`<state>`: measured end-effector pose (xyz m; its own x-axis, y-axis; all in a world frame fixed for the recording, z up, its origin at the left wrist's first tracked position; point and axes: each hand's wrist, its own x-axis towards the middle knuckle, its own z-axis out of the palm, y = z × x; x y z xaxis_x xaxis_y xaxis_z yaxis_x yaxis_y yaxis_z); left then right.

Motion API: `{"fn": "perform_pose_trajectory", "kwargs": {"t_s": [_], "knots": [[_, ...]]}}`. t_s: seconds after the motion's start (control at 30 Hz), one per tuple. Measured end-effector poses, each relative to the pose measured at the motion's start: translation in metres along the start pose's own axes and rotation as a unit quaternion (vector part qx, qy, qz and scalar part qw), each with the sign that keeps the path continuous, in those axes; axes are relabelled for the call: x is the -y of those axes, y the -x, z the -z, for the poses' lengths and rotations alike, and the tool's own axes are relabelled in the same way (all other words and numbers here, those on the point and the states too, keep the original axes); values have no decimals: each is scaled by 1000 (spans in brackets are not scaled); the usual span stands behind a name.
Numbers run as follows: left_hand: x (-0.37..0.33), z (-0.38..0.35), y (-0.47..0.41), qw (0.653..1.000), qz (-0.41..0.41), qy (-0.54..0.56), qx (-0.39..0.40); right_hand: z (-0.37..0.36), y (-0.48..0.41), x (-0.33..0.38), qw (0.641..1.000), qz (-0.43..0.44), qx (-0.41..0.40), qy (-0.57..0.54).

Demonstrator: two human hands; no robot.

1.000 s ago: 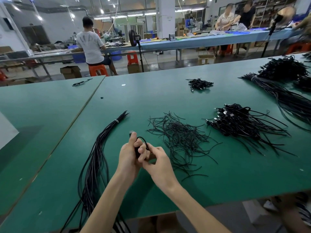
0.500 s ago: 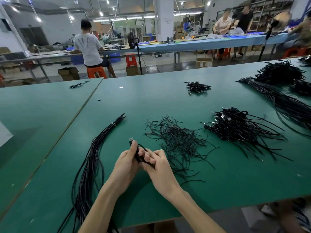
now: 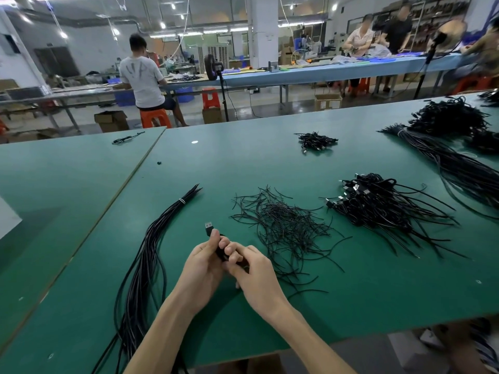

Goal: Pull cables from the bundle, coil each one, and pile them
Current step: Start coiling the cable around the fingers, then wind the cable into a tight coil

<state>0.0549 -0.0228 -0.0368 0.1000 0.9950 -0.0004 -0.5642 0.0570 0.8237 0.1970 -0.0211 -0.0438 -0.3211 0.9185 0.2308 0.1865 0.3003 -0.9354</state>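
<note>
item: one black cable, coiled small, held over the green table between both hands; left hand curled round the coil, usb plug jutting past the thumb; right hand pinching its near side. step, as judged: closing off the coil; next calls for a tie from the loose heap, then the pile at right; bundle lies left

The green table bears a cable bundle, wire scraps, coiled cables.
</note>
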Motion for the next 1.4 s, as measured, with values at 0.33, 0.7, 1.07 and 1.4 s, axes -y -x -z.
{"fn": "perform_pose_trajectory", "kwargs": {"t_s": [0.33, 0.7, 1.07, 1.4], "knots": [[-3, -3, -1, 999, -18, -46, -1, -3, 4, 10, 997, 44, -26, 65], [-7, -2, 3, 997, -9, -79, 13, -4, 6, 10, 994, 30, -23, 100], [-2, -8, 4, 992, -58, -113, -28, -7, 5, 5, 990, 48, -49, 125], [4, -12, 6, 977, -95, -168, -89, -7, 2, 1, 990, 38, -51, 128]]}}
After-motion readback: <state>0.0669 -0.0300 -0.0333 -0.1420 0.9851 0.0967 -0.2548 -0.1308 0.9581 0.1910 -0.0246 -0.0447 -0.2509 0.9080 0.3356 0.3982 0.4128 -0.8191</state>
